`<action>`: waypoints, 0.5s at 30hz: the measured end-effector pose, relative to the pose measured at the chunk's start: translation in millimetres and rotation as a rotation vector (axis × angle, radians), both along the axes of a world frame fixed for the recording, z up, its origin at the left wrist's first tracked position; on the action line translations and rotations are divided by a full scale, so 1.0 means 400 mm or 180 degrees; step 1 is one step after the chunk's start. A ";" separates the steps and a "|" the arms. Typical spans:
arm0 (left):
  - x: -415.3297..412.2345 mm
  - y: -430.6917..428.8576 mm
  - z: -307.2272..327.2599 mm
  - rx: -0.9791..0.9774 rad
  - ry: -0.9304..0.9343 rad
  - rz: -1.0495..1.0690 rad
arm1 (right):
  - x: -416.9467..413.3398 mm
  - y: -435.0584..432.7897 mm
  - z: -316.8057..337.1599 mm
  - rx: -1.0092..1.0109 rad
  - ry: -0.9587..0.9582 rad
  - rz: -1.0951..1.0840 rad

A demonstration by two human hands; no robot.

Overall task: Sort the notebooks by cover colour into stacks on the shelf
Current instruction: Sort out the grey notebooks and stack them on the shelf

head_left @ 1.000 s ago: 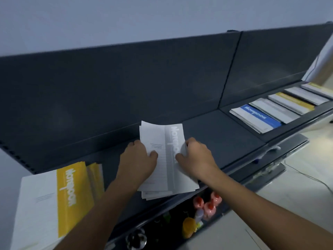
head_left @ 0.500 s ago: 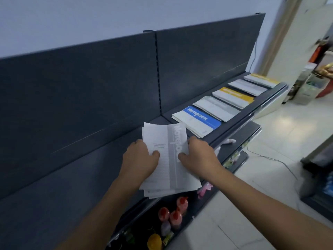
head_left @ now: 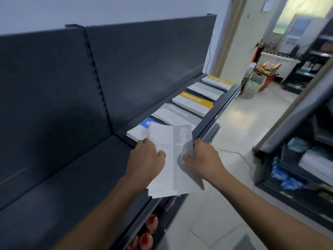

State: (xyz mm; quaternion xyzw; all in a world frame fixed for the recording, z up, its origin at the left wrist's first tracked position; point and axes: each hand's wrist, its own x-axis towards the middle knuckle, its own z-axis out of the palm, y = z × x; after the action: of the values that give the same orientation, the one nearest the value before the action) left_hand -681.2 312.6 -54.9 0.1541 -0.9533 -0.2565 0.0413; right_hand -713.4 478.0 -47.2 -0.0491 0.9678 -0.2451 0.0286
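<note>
Small pile of grey notebooks (head_left: 169, 159), up over the front edge of the shelf (head_left: 72, 177). Pinched by the left grip (head_left: 146, 159) on one side and the right grip (head_left: 203, 159) on the other. Partly hiding one blue stack (head_left: 140, 131) just behind. Further along the shelf, in a row: near grey stack (head_left: 173, 114), near yellow stack (head_left: 194, 103), far grey stack (head_left: 205, 89), far yellow stack (head_left: 218, 81). Down below: red bottles (head_left: 149, 231), three in sight.

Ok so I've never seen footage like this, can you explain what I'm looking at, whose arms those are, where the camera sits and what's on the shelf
There is no machine here. A person wears a wide-angle camera on the head, looking down at their own arms. The left hand and right hand together grip a bundle of grey notebooks over the dark shelf. Lying on the shelf beyond are a blue stack, a grey stack, a yellow stack, a farther grey stack and a farthest yellow stack. Red bottles sit on a lower level.
</note>
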 end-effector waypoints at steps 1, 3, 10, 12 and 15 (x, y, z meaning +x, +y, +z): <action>-0.026 0.016 -0.002 0.0001 0.0014 -0.0083 | -0.017 0.016 -0.001 0.0007 0.0005 -0.0071; -0.075 0.046 -0.002 -0.0003 -0.0005 -0.0212 | -0.050 0.049 -0.002 -0.0006 -0.0018 -0.0209; -0.238 0.173 -0.004 -0.0263 0.0041 -0.0543 | -0.170 0.192 -0.015 -0.0024 -0.0077 -0.0474; -0.286 0.221 -0.005 -0.0267 -0.0012 -0.0536 | -0.211 0.241 -0.018 -0.0024 -0.0108 -0.0497; -0.363 0.297 -0.012 -0.0364 -0.0120 -0.0487 | -0.285 0.317 -0.017 -0.0038 -0.0109 -0.0441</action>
State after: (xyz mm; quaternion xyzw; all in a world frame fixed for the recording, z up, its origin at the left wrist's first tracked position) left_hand -826.3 431.4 -59.7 0.0830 -0.9759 -0.2012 0.0124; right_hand -827.6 605.0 -54.1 0.0220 0.9668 -0.2531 0.0278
